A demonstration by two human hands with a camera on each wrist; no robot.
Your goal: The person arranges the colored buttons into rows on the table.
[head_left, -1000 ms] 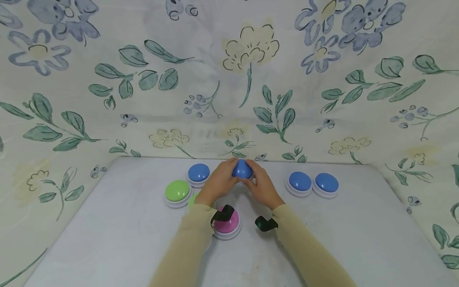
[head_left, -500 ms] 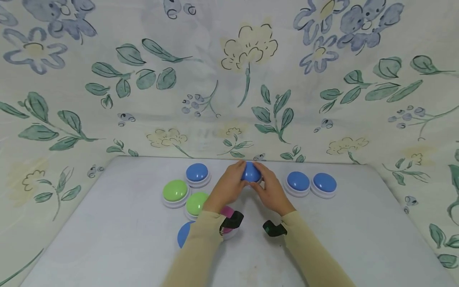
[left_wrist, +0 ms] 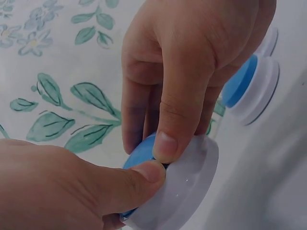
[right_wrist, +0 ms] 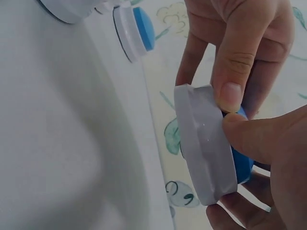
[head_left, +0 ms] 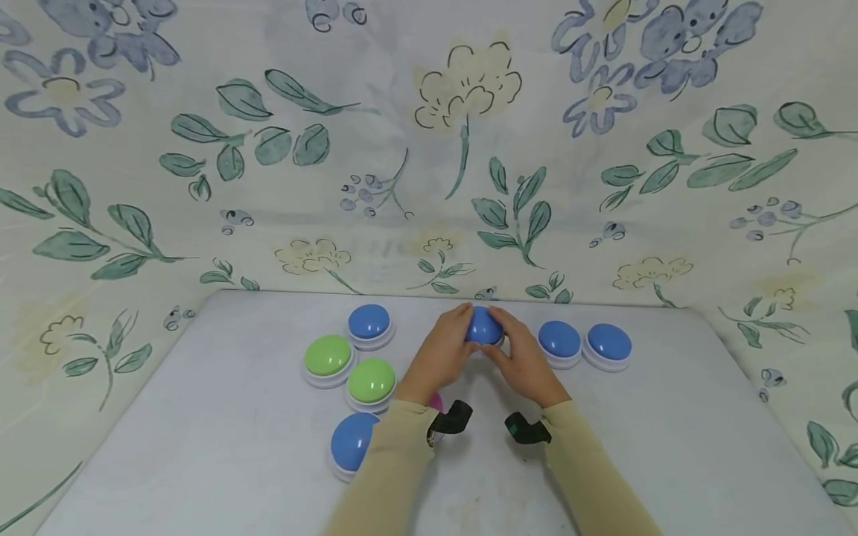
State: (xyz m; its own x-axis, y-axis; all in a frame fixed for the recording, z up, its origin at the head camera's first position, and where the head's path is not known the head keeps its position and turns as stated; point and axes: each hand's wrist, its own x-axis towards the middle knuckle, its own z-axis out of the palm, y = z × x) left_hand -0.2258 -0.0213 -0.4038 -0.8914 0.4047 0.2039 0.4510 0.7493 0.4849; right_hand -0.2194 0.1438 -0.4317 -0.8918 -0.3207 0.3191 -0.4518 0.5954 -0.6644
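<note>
Both hands hold one blue push button [head_left: 484, 327], with a blue dome and a white round base, near the back of the table. My left hand [head_left: 442, 353] grips its left side and my right hand [head_left: 526, 361] its right side. In the left wrist view the two thumb tips meet where the dome joins the white base [left_wrist: 189, 187]. The right wrist view has the button tilted on edge, its base [right_wrist: 204, 143] facing left and its dome partly covered by fingers. Shadow shows on the white table [head_left: 482, 484] below.
Two blue buttons [head_left: 559, 339] [head_left: 608, 342] stand close on the right. On the left are another blue button [head_left: 369, 321], two green buttons [head_left: 327, 356] [head_left: 372, 380] and a nearer blue one [head_left: 351, 441]. A pink button [head_left: 436, 402] is mostly hidden by the left wrist. Floral cloth [head_left: 402, 149] hangs behind.
Both hands have carried the blue button to the right and slightly nearer. The left forearm has uncovered a green button and part of the near blue one, and now covers most of the pink one.
</note>
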